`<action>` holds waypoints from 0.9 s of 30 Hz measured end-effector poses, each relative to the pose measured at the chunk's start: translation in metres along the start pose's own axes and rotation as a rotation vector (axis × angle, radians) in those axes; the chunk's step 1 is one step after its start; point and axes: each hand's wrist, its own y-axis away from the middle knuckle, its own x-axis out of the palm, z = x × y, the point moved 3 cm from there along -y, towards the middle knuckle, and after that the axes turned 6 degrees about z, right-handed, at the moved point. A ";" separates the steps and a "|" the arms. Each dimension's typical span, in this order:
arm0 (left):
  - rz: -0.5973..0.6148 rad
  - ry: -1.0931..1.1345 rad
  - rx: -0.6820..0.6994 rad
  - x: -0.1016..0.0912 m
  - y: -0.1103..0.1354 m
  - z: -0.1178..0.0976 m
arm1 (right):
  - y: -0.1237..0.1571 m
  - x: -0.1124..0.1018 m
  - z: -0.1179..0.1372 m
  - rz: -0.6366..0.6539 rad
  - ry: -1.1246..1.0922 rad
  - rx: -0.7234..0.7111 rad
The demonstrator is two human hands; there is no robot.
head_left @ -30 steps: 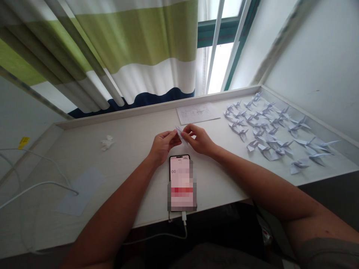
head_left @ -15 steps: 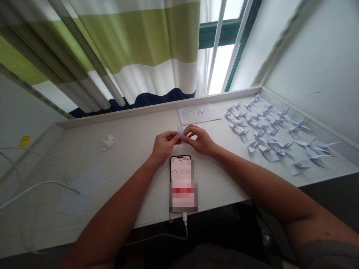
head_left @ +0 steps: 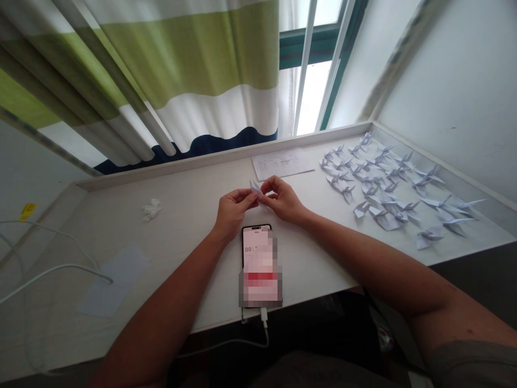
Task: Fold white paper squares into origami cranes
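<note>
My left hand (head_left: 233, 207) and my right hand (head_left: 283, 200) meet just above the white desk (head_left: 189, 215), both pinching a small folded piece of pale paper (head_left: 255, 188) between fingertips. The paper's pointed tip sticks up between the two hands. A phone (head_left: 260, 265) lies on the desk directly in front of my hands, with a white charging cable (head_left: 242, 343) plugged into its near end. Several finished paper cranes (head_left: 383, 191) are spread over the right part of the desk.
A printed sheet (head_left: 281, 163) lies at the back by the desk's raised rim. A crumpled paper scrap (head_left: 151, 209) sits at the left, a flat pale sheet (head_left: 113, 280) nearer the front left, and white cables (head_left: 52, 267) loop there. A striped curtain (head_left: 161, 81) hangs behind.
Both hands have kept pinching the folded paper, with small finger shifts on it. The view has drifted slightly; nothing else on the desk has moved.
</note>
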 end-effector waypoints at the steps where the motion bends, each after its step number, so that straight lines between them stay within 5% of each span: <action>1: -0.010 0.000 -0.001 -0.001 0.000 0.001 | 0.000 0.000 -0.001 0.010 0.002 0.002; 27: -0.048 -0.244 0.056 -0.013 -0.005 0.002 | 0.001 -0.001 0.004 0.122 0.057 0.081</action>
